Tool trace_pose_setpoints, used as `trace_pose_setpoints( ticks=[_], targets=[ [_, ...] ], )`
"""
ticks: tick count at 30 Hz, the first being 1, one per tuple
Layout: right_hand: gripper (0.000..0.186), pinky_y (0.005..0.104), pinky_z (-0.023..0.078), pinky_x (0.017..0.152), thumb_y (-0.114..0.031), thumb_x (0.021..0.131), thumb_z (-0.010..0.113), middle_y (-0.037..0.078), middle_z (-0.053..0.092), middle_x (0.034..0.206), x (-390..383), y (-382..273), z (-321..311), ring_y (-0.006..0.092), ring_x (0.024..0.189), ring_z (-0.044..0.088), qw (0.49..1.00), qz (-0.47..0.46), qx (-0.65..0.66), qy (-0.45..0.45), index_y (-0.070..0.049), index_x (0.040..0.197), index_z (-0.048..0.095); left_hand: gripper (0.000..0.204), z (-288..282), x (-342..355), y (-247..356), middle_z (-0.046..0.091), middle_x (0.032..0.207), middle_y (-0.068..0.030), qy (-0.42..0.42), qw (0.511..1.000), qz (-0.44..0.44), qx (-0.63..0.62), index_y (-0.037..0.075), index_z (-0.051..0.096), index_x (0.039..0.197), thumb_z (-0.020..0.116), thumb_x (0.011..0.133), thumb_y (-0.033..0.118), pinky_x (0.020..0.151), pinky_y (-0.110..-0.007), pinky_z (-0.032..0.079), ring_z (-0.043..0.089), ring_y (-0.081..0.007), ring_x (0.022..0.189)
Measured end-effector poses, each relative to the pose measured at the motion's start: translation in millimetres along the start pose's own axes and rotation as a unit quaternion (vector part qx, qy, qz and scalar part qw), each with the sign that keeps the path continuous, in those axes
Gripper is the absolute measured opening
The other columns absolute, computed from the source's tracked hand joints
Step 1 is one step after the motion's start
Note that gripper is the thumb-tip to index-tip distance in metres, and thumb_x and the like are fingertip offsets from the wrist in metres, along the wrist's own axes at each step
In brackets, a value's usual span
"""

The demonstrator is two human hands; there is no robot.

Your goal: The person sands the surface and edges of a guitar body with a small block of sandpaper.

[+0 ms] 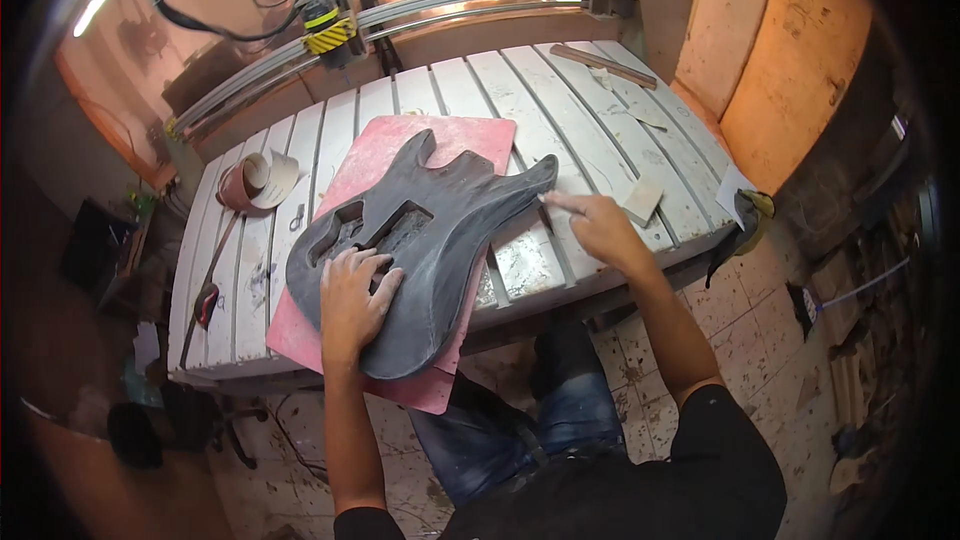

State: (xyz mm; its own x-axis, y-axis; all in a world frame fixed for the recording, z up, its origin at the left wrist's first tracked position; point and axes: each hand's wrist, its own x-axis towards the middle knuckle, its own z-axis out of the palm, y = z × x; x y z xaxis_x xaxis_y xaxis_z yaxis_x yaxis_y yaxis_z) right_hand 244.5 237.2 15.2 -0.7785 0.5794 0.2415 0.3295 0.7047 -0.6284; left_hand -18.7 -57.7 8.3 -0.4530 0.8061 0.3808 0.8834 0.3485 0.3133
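A dark grey electric guitar body (440, 240) with two horns and cut-out cavities lies on a pink rectangular sheet (360, 150) on the table. My left hand (355, 295) rests open on its lower face, fingers apart beside the larger cavity and pale with dust. At the tip of the right-hand horn is my right hand (600, 228), index finger stretched out to the horn's edge and the other fingers curled in. The fingertip looks whitish. Whether anything sits inside the curled fingers is hidden.
Slatted white table (590, 130). A roll of sandpaper (262, 183) and a red-and-black handled tool (207, 305) lie left; a pale block (643, 200) and wooden strip (605, 66) right. Behind runs a metal gantry rail (450, 5). A dark cloth (745, 225) hangs off the right corner.
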Motion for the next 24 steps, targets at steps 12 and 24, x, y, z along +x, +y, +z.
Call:
trace_pose_setpoints(
  ticks=[12, 24],
  targets=[
    [0.058, 0.0411, 0.048, 0.119, -0.001, 0.093, 0.047, 0.016, 0.062, 0.153, 6, 9, 44, 0.0331, 0.14, 0.06, 0.995, 0.032, 0.0, 0.098, -0.011, 0.148, 0.066, 0.04, -6, 0, 1, 0.07, 0.135, -0.0135, -0.012, 1.0, -0.012, 0.018, 0.01, 0.076, 0.123, 0.07, 0.1, 0.041, 0.123, -0.056, 0.032, 0.054, -0.0378, 0.14],
    [0.067, 0.0466, 0.059, 0.103, 0.0, 0.094, 0.047, 0.022, 0.048, 0.163, -13, -12, 65, 0.0411, 0.124, 0.07, 0.999, 0.052, 0.009, 0.002, -0.012, 0.159, 0.053, 0.037, -5, 2, 2, 0.071, 0.133, -0.0143, -0.008, 1.0, -0.003, 0.022, 0.009, 0.076, 0.121, 0.071, 0.1, 0.038, 0.12, -0.052, 0.035, 0.056, -0.0377, 0.136]
  ],
)
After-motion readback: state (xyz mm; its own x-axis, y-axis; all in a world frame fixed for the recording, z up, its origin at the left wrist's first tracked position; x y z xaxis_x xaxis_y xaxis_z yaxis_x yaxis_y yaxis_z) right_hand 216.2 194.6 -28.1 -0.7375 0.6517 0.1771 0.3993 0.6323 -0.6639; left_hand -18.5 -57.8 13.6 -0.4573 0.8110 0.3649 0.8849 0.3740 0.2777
